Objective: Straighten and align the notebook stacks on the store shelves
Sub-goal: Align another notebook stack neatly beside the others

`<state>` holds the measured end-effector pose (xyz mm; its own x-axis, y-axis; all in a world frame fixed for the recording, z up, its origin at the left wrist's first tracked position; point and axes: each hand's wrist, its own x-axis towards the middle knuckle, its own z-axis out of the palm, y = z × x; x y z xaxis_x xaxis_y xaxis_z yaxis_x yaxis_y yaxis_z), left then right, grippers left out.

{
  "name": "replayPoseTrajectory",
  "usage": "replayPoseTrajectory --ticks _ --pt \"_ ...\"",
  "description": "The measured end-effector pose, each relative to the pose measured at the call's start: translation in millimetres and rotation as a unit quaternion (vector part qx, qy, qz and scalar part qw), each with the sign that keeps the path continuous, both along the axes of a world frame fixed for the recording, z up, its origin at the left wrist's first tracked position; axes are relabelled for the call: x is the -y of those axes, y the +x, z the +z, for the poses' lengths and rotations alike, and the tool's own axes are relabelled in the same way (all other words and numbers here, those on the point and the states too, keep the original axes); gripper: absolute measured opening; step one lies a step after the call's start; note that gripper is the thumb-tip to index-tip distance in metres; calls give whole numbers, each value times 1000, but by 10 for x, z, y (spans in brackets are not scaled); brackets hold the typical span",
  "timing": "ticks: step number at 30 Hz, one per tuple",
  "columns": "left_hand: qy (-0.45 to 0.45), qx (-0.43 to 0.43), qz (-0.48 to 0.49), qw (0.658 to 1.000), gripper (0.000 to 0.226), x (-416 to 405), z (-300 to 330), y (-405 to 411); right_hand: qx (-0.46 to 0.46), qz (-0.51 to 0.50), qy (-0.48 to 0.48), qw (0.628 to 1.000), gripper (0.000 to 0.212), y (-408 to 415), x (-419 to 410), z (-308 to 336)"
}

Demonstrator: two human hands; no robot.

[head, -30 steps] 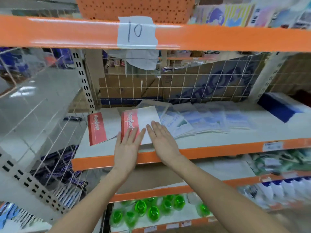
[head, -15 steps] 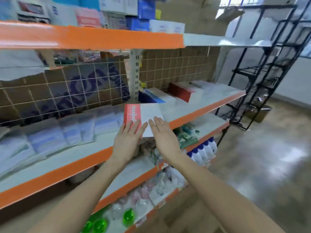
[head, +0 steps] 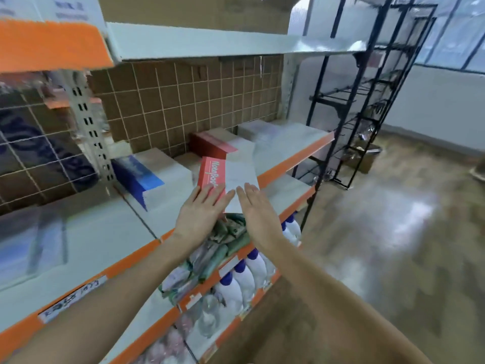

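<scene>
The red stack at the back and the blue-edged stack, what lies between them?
In the head view, a grey-topped stack lies between the red stack and the blue-edged stack.
</scene>
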<state>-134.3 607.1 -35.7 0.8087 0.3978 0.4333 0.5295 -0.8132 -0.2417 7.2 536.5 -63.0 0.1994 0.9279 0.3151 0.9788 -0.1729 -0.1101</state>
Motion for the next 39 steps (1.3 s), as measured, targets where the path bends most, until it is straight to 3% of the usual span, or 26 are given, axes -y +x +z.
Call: replayPoseTrajectory --ticks 2,7,11,16,24,28,34,39 --pt "34 10 -12 999 35 -263 33 343 -1 6 -5 1000 68 347 -235 38" --pt "40 31 18 999 42 -759 93 1031 20 48 -27 998 73 1112 -847 196" --pt "-99 9 100 990 57 -1110 -55 1474 26 72 -50 996 66 1578 -1313 187" --pt "-106 -2 204 973 57 -1487 -245 1813 23 137 -81 987 68 1999 -1904 63" --pt "-167 -34 311 935 60 -1863 -328 2169 -3 271 -180 946 64 2518 -2722 97" --pt "-225 -15 319 921 58 -1951 -334 2212 -25 315 -229 921 78 2640 -2961 138" --pt "-263 13 368 892 73 -1907 -337 2082 -64 345 -220 910 87 2721 -3063 76" --pt "-285 67 381 877 68 -1908 -306 1988 -156 319 -177 918 80 2791 -3054 10"
